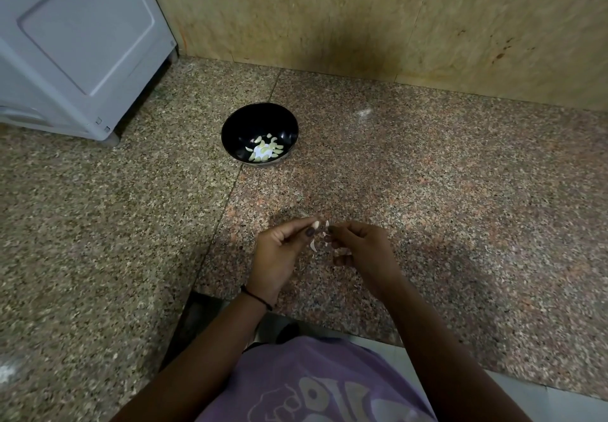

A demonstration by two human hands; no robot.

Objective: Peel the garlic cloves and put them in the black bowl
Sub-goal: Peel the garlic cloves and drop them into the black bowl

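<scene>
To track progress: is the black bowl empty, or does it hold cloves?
Not empty: the black bowl holds several peeled cloves at its bottom.

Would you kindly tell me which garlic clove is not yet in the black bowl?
The clove pinched in the left hand, its skin pinched by the right hand; the other cloves lie in the black bowl.

left hand [279, 250]: pinches a garlic clove [316, 225] at its fingertips | right hand [358, 250]: pinches pale skin [313, 245] just beside the clove | black bowl [243, 125]: farther back on the speckled desk [427, 175], peeled cloves [265, 150] inside | grey appliance [82, 43]: far left, against the tan wall [329, 10]
</scene>
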